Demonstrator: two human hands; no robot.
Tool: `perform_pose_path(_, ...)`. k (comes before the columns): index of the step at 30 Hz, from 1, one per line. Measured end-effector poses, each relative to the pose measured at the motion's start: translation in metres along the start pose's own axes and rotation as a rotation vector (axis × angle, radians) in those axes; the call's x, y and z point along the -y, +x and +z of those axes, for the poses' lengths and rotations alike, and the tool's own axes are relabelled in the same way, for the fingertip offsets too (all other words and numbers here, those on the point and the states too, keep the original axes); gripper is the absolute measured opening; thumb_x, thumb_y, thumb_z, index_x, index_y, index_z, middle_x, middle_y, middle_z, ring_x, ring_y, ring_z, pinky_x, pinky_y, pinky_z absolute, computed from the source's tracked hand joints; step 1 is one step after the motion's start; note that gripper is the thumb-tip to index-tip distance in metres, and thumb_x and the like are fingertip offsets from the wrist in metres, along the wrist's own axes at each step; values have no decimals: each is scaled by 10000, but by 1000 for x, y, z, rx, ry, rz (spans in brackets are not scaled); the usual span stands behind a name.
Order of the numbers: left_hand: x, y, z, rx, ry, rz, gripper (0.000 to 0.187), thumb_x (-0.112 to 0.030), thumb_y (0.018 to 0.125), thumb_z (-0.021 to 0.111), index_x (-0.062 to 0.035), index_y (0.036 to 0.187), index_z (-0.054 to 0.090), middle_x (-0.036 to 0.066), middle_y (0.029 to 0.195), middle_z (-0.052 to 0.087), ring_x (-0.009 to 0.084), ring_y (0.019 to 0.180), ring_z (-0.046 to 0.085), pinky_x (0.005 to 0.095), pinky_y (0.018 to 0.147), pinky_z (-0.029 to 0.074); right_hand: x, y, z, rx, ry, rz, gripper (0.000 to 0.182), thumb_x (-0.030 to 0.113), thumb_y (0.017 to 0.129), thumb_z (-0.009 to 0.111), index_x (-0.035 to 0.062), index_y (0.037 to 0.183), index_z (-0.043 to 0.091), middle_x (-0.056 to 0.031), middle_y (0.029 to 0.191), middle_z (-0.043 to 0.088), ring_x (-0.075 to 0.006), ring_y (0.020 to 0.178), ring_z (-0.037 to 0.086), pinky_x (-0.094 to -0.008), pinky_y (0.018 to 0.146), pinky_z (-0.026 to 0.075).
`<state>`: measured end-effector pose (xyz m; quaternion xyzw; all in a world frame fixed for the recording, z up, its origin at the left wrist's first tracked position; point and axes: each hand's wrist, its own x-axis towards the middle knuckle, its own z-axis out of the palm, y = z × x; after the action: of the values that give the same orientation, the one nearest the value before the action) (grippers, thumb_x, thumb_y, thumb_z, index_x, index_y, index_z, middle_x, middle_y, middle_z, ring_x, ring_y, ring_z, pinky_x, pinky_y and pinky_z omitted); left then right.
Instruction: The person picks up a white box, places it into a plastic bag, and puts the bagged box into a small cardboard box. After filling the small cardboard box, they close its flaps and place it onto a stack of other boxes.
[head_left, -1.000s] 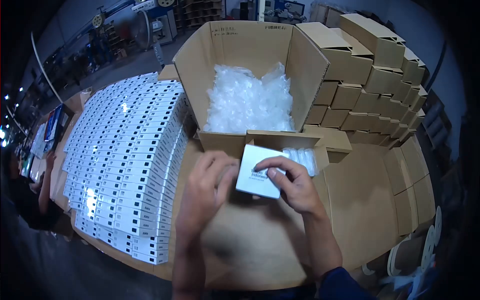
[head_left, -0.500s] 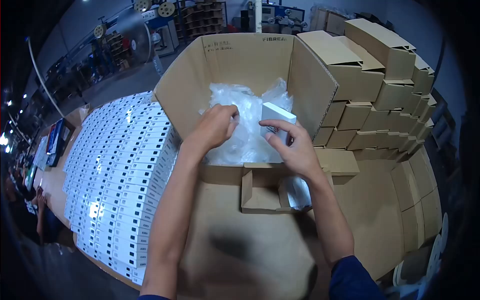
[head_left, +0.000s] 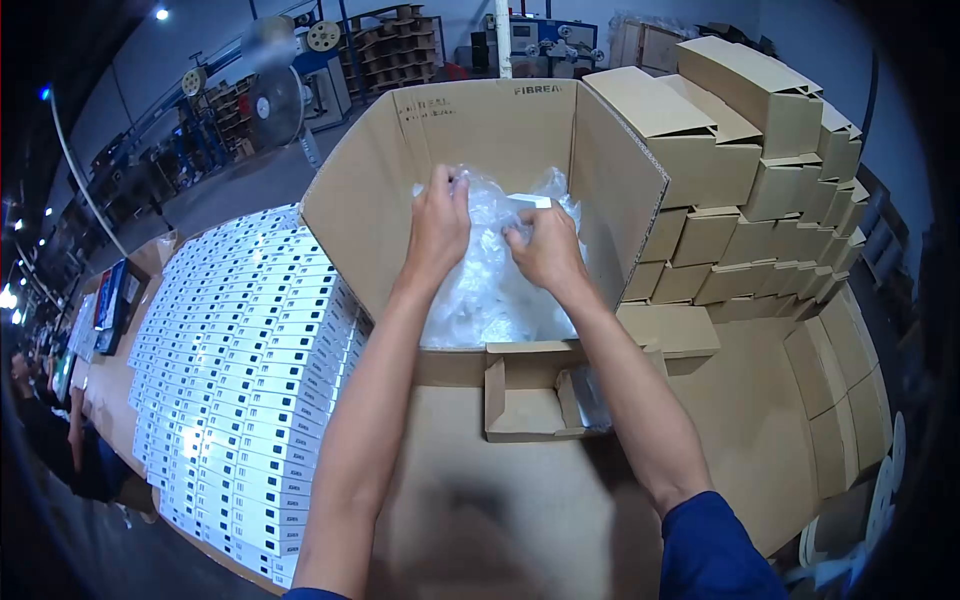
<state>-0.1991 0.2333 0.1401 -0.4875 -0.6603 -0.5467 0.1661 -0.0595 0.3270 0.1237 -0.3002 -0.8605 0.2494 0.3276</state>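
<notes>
Over the large open carton (head_left: 490,125), my left hand (head_left: 440,220) has its fingers closed on a clear plastic bag (head_left: 485,205). My right hand (head_left: 548,245) is closed too, with a slim white box (head_left: 530,201) showing just beyond its fingers. Part of the bag lies against the right fingertips, and most of the box is hidden behind that hand. Below the hands, more crumpled clear plastic (head_left: 490,310) fills the carton. A small open cardboard box (head_left: 525,410) stands in front, with a shiny pale item (head_left: 588,400) at its right end, partly covered by my right forearm.
Many white boxes (head_left: 240,370) are stacked in rows on the left. Brown cartons (head_left: 730,170) are piled at the right behind a cardboard surface (head_left: 745,430). A fan (head_left: 275,105) stands behind, and another person's arm (head_left: 76,430) shows at the far left.
My left hand has moved up and now stretches the plastic bag upward. My right hand has shifted left and up with the white box, which is now mostly hidden beside the bag.
</notes>
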Motion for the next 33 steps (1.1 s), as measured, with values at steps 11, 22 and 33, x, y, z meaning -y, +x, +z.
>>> perform_pose_path(11, -37, 19, -36, -143, 18, -73, 331, -274, 1056, 557, 34, 977, 651, 269, 858, 705, 450, 748, 698, 487, 701, 520, 39, -9, -58, -50, 244, -106, 770, 558, 725, 881, -50, 1176, 741, -314, 1124, 707, -399, 1179, 656, -446, 1066, 482)
perform_pose_path(22, -149, -124, -118, -319, -19, 99, 174, -109, 995, 638, 23, 1108, 647, 115, 1016, 647, 191, 867, 611, 304, 770, 503, 79, -181, -104, -158, 361, -94, 207, 143, 860, 814, -28, 962, 758, -254, 1225, 643, -356, 1028, 655, -408, 884, 520)
perform_pose_path(33, -181, -220, -131, 365, -301, 74, 162, -110, 932, 747, 30, 865, 699, 133, 676, 638, 221, 566, 624, 326, 560, 487, 59, -323, -129, 94, 404, 92, 170, 133, 900, 797, -16, 965, 749, -177, 1160, 624, -246, 979, 632, -334, 820, 515)
